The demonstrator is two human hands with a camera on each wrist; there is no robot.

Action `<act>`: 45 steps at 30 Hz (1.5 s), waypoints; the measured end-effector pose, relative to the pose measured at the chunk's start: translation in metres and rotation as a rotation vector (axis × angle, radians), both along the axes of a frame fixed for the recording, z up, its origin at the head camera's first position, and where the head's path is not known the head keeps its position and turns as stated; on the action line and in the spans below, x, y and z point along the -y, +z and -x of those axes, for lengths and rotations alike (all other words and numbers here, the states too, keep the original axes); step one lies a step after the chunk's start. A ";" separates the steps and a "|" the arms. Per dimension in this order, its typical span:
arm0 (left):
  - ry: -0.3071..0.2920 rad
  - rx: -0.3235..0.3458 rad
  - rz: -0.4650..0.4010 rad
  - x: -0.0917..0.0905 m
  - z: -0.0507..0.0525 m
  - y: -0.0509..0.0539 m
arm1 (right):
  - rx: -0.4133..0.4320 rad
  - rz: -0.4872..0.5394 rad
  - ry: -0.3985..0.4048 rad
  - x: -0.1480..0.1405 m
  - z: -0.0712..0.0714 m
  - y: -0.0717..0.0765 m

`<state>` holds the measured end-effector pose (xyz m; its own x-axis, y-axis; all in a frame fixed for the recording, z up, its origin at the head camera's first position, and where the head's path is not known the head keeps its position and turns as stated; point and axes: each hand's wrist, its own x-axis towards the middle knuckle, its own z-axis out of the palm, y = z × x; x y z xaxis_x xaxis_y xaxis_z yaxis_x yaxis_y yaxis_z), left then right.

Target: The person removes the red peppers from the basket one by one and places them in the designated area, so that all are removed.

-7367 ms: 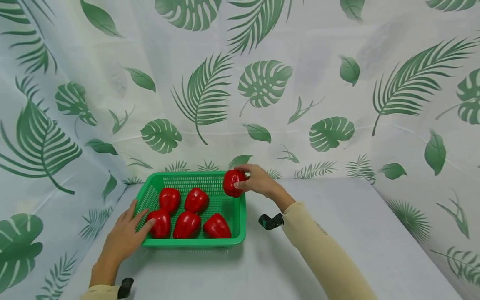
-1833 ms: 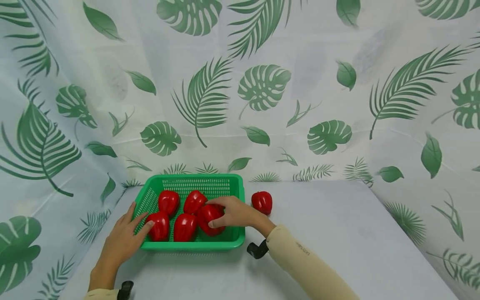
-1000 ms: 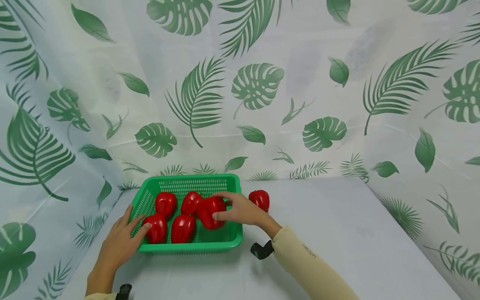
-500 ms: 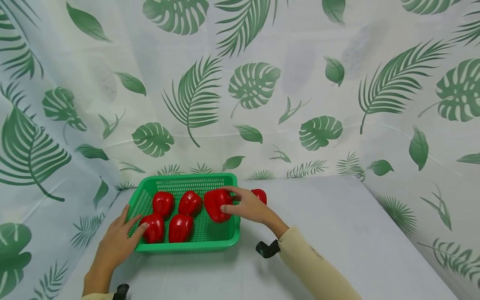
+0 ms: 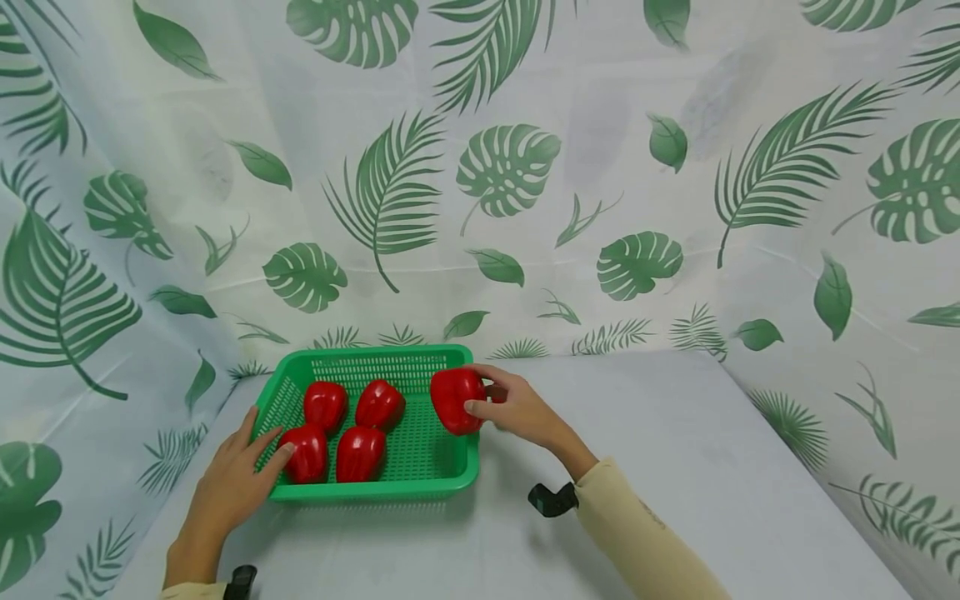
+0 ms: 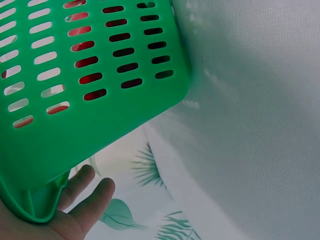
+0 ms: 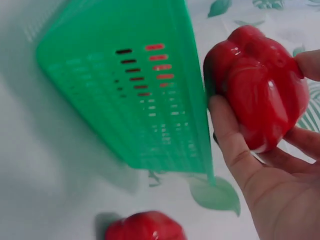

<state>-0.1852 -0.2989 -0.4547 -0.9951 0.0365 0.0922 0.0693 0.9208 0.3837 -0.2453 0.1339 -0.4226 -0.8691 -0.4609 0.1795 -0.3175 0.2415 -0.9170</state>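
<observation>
My right hand [image 5: 525,410] pinches a red bell pepper [image 5: 456,402] between thumb and fingers, above the right rim of the green basket [image 5: 375,492]. In the right wrist view the held bell pepper [image 7: 262,90] is tilted, beside the basket wall [image 7: 115,100]. My left hand [image 5: 232,483] lies over the basket's left rim with its fingers spread and fairly straight, the thumb over a bell pepper [image 5: 307,457]. Seen from the left wrist, its fingers [image 6: 95,207] extend past the rim. The basket also bears bell peppers at back left [image 5: 326,407], back centre [image 5: 380,406] and front centre [image 5: 362,455].
Another red bell pepper [image 7: 145,227] lies on the table outside the basket; in the head view my right hand hides it. The white-covered table [image 5: 660,467] stretches rightward. Leaf-printed cloth [image 5: 570,167] rises behind and along both sides.
One bell pepper went from the basket to the table at its right. Since then my right hand has lifted a second from the basket's front right and carried it rightward. The left hand stays.
</observation>
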 end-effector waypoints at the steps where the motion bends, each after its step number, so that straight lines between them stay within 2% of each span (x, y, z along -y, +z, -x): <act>1: -0.001 -0.001 0.002 0.000 0.000 0.000 | 0.001 0.011 -0.004 -0.003 -0.001 -0.001; 8: 0.004 0.021 0.007 -0.001 0.001 0.004 | 0.051 0.083 -0.047 -0.021 -0.006 -0.007; 21: -0.001 0.018 0.007 0.000 0.000 0.001 | 0.030 0.123 -0.112 -0.045 -0.009 -0.027; 32: -0.007 0.007 -0.008 0.001 0.000 0.001 | 0.129 0.097 -0.137 -0.059 -0.018 -0.055; 45: -0.022 -0.004 -0.018 0.003 0.000 -0.003 | 0.188 0.049 -0.093 -0.069 -0.024 -0.078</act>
